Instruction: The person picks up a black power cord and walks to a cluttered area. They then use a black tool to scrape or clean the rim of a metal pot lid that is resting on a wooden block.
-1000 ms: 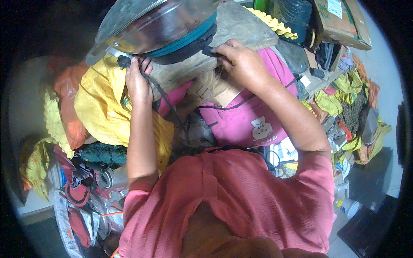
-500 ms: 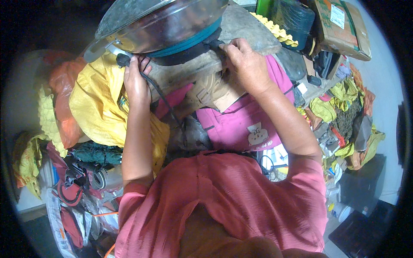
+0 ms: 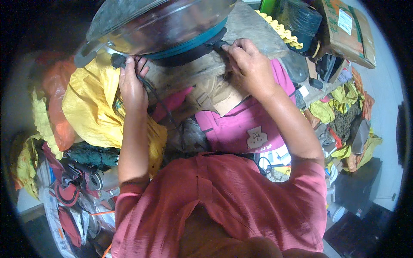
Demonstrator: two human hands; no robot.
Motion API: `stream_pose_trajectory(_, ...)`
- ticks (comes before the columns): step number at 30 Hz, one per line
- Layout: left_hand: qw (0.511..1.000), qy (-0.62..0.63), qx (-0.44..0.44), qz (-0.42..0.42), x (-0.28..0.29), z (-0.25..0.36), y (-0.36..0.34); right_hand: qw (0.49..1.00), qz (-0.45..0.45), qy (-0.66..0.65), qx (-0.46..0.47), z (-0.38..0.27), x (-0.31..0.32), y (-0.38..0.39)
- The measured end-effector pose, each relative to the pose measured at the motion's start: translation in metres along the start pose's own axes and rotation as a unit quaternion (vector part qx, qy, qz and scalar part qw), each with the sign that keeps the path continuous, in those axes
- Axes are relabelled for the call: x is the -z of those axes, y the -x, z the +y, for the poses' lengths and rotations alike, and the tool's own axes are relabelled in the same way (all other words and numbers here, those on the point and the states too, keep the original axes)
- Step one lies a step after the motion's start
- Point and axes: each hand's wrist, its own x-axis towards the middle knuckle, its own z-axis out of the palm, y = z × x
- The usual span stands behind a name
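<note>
Pink cloth (image 3: pixel 230 131) below the hands (image 3: pixel 133 84) (image 3: pixel 249 64) bears white lettering (image 3: pixel 263 148).

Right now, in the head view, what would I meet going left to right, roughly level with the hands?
Orange plastic bag, yellow sack, left hand, right hand, cardboard box.

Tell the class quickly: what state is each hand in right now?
Left hand: closed, holding a black plug-like piece and dark cord.
Right hand: closed, pinching a small black part beside the pan.
</note>
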Motion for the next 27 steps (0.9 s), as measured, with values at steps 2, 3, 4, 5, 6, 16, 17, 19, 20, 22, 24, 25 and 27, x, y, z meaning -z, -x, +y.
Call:
stream_pose_trajectory(2,1.0,-0.006,0.002,0.004,-0.006,0.002,0.003,1.0,-0.008,-0.001,-0.002,0.001,-0.003,0.0)
stream_pose_trajectory(3,1.0,-0.007,-0.001,0.006,-0.005,0.002,0.003,1.0,-0.008,0.0,0.001,0.002,-0.004,-0.002)
stream_pose_trajectory(4,1.0,-0.008,-0.004,0.009,-0.003,0.001,0.002,1.0,-0.008,0.001,0.004,0.002,-0.005,-0.004)
stream_pose_trajectory(5,1.0,-0.009,-0.007,0.012,-0.002,0.0,0.002,1.0,-0.003,-0.005,0.008,0.004,-0.005,-0.006)
stream_pose_trajectory(6,1.0,-0.017,-0.004,0.01,-0.003,0.001,0.003,1.0,0.003,-0.01,0.01,0.006,-0.006,-0.008)
stream_pose_trajectory(16,0.999,-0.028,0.021,0.016,-0.006,0.002,-0.014,0.994,-0.041,0.031,-0.099,0.005,-0.005,-0.019)
stream_pose_trajectory(17,0.999,-0.023,0.028,0.013,-0.005,0.002,-0.018,0.994,-0.045,0.036,-0.097,0.004,-0.005,-0.02)
stream_pose_trajectory(19,0.999,-0.009,0.035,0.017,0.002,-0.006,-0.026,0.993,-0.054,0.05,-0.095,0.004,-0.005,-0.022)
stream_pose_trajectory(20,0.999,-0.002,0.038,0.02,0.004,-0.008,-0.029,0.994,-0.045,0.049,-0.092,0.002,-0.004,-0.023)
stream_pose_trajectory(22,0.999,0.013,0.038,0.012,0.0,-0.005,-0.025,0.994,-0.032,0.046,-0.091,0.0,-0.006,-0.021)
stream_pose_trajectory(24,0.999,0.018,0.04,0.012,0.001,-0.007,-0.025,0.994,-0.034,0.058,-0.092,-0.001,-0.008,-0.022)
stream_pose_trajectory(25,0.999,0.016,0.042,0.015,0.004,-0.009,-0.027,0.993,-0.035,0.063,-0.092,-0.001,-0.008,-0.023)
stream_pose_trajectory(27,0.999,0.021,0.039,0.008,0.002,-0.004,-0.022,0.992,-0.036,0.062,-0.099,0.0,-0.01,-0.024)
